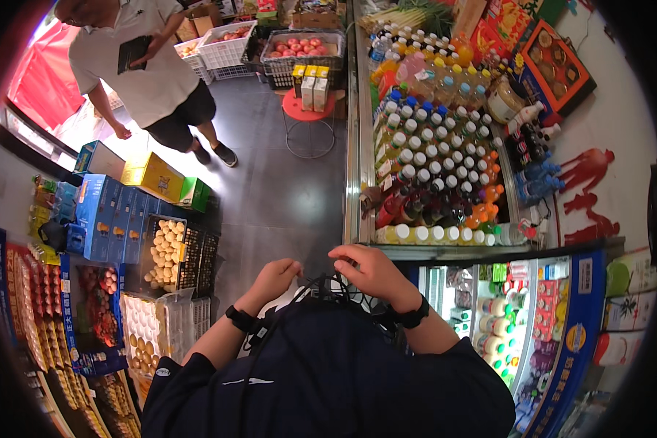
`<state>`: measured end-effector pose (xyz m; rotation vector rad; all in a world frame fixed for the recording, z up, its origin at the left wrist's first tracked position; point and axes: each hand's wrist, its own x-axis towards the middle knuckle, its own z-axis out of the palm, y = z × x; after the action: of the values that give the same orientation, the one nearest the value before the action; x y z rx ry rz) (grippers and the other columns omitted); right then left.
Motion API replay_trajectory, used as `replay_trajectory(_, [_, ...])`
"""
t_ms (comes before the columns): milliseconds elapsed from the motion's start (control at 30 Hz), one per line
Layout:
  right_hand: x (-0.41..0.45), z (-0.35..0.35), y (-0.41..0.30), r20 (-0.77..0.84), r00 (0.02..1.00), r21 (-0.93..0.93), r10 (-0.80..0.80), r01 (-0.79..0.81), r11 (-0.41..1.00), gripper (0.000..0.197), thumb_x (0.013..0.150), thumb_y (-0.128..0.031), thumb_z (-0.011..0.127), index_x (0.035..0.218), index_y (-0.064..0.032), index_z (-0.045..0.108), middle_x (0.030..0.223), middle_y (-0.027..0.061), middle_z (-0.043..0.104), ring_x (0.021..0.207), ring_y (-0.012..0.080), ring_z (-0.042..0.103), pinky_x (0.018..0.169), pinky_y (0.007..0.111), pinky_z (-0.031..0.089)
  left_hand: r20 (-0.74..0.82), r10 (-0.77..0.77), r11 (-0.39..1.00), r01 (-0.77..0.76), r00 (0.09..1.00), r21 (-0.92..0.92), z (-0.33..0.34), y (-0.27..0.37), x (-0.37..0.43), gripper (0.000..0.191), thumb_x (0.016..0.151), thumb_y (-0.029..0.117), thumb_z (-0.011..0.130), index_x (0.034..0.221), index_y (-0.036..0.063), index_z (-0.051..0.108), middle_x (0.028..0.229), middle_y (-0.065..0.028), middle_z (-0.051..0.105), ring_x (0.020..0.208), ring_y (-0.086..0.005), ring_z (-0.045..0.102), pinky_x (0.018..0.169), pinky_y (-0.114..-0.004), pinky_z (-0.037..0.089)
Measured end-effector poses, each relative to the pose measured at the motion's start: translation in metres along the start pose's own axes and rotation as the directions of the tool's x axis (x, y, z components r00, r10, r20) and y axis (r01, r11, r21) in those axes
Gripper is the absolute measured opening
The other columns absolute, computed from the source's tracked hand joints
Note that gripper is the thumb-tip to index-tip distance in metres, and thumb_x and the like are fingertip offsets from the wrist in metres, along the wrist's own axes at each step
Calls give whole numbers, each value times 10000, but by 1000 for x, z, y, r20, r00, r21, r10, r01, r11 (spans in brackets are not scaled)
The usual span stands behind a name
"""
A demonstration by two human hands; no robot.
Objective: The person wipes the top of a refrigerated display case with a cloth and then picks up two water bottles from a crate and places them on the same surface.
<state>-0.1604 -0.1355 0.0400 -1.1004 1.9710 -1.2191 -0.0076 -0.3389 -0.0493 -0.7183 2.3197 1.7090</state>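
My left hand [274,282] is raised in front of my torso, its fingers curled and its thumb near the fingertips. Close to it on the right is my right hand [369,271], with bent fingers pointing left. Black cables [328,287] run between and just below the two hands; whether either hand grips a cable cannot be told. Each wrist wears a black band. Beyond my right hand stands a display case with a metal edge [443,252], filled with rows of capped drink bottles [438,148].
A person [137,65] holding a dark object stands at the upper left. A red stool [306,104] bears cartons. Apples [298,46] fill a crate behind it. Boxes [101,213], a crate of round tan items [167,254] and egg trays [142,328] line the left. A lit fridge [495,328] is at right.
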Motion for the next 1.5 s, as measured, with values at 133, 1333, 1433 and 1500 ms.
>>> replay_trajectory(133, [10, -28, 8, -13, 1000, 52, -13, 14, 999, 236, 923, -170, 601, 1089, -10, 652, 995, 149, 675, 895, 290, 669, 780, 365, 524, 78, -182, 970, 192, 980, -149, 1, 10, 32, 446, 1012, 376, 486, 821, 19, 673, 621, -69, 609, 580, -149, 571, 587, -312, 462])
replay_trajectory(1333, [32, -40, -3, -857, 368, 233, 360, -347, 909, 243, 975, -252, 568, 1125, -72, 631, 971, 119, 680, 860, 301, 659, 737, 390, 505, 468, 256, 592, -520, 846, 616, -72, -80, 597, 101, 659, 82, 686, 740, 35, 723, 717, -186, 691, 691, -351, 687, 693, -425, 548])
replay_trajectory(1433, [29, -32, 0, -866, 361, 244, 345, -298, 923, 229, 968, -225, 551, 1081, -45, 638, 994, 136, 681, 918, 329, 651, 786, 404, 504, 554, 355, 535, -650, 753, 540, -49, -75, 595, 158, 639, 163, 724, 722, 28, 729, 694, -186, 689, 672, -341, 682, 679, -417, 540])
replay_trajectory(1500, [22, -29, 6, -857, 375, 246, 353, -305, 920, 229, 965, -223, 556, 1079, -41, 635, 996, 131, 680, 912, 326, 651, 785, 403, 504, 542, 356, 617, -627, 761, 476, -29, -65, 568, 167, 647, 160, 718, 749, 29, 733, 720, -188, 695, 707, -333, 685, 697, -409, 540])
